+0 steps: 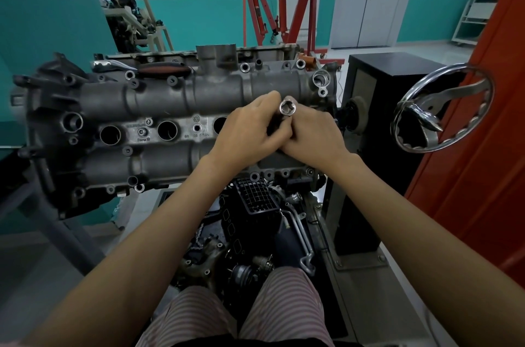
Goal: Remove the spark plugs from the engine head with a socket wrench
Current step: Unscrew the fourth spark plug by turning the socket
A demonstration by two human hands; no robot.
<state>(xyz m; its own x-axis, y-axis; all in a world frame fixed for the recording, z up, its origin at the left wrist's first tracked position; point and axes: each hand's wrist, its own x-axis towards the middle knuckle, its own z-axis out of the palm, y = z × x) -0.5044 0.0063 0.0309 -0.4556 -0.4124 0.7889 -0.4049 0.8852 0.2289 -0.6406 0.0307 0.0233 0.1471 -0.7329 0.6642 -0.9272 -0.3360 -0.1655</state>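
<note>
A grey engine head (159, 96) lies across a stand in front of me, with a row of round spark plug wells (167, 130) along its middle. Above its right part, my left hand (250, 130) and my right hand (315, 133) meet and both grip a chrome socket (288, 108). The socket's open hex end faces up toward me; its lower part is hidden between my fingers. A ratchet wrench with a red-brown handle (162, 69) rests on the far edge of the head. No spark plug is in sight.
A chrome handwheel (443, 110) and a black stand column (380, 119) are at the right, an orange panel (483, 147) beyond them. Engine parts and hoses (255, 218) lie below the head. A red engine crane (272, 0) stands at the back.
</note>
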